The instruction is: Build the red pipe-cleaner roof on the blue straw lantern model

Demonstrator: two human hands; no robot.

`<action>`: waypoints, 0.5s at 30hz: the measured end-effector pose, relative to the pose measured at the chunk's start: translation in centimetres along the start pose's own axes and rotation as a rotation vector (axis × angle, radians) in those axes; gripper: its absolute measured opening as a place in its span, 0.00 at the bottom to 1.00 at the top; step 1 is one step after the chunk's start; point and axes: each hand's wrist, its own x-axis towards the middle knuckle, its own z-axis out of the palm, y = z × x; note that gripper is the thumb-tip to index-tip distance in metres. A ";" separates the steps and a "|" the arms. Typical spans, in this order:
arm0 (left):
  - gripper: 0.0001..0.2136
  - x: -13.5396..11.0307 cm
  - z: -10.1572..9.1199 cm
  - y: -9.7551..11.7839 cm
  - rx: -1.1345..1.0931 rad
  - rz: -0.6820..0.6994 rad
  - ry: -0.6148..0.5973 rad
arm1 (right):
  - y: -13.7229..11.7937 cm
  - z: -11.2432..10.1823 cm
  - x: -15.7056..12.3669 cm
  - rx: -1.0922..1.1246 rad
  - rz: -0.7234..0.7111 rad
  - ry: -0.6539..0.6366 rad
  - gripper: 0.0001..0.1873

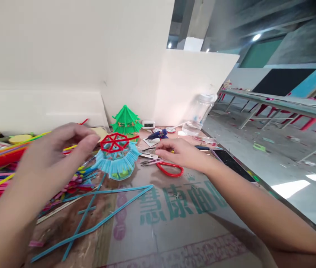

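Blue fringed lantern [117,163], red spoked top — left hand [60,152] pinches it; right hand [182,152] half-open on snips [148,156].

Cardboard-covered table [174,230], blue pipe cleaners [124,206], red scissors [160,168], clear bottle [198,111]

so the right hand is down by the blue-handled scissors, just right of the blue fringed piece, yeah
Not quite. The scissors have red handles, not blue. The head view shows it: the right hand is down by them, just right of the blue fringed piece.
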 end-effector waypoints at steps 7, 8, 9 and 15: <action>0.34 2.7 3.2 -3.5 0.073 0.141 -0.078 | -1.0 2.0 3.7 0.205 0.024 0.025 0.16; 0.36 2.8 3.6 -4.3 0.071 0.139 -0.083 | -0.9 2.7 3.9 0.231 0.037 0.053 0.17; 0.37 2.9 3.9 -5.1 0.070 0.129 -0.099 | -0.8 3.4 4.1 0.251 0.046 0.067 0.18; 0.44 3.3 5.9 -7.1 0.030 0.084 -0.175 | -0.1 4.8 4.3 0.246 0.081 0.092 0.20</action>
